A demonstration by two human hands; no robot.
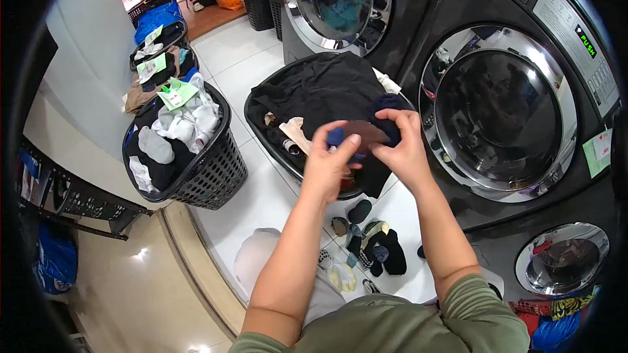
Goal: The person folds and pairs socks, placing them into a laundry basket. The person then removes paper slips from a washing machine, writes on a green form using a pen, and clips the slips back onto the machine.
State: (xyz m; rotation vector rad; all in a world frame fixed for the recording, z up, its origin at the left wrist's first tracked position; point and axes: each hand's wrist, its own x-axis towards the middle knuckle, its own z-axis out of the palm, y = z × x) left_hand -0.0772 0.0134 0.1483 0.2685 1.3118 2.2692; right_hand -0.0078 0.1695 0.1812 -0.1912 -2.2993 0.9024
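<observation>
Pinching a small brown cloth (367, 132) in closed fingers of left hand (330, 163) and right hand (407, 150), maybe to spread it. Low on the floor (265, 180), small socks (394, 253), perhaps laid there to stay apart. Under the cloth and beyond, black clothes (320, 85) in a big basket (248, 124). Behind, a round washer door (337, 0).

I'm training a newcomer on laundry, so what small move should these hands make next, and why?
Probably lower the small dark-brown cloth item toward the dark sock-like fabric pieces on the white tiled floor: the left hand and right hand pinch it over the black plastic basket heaped with black clothes, and it looks similarly small.
</observation>
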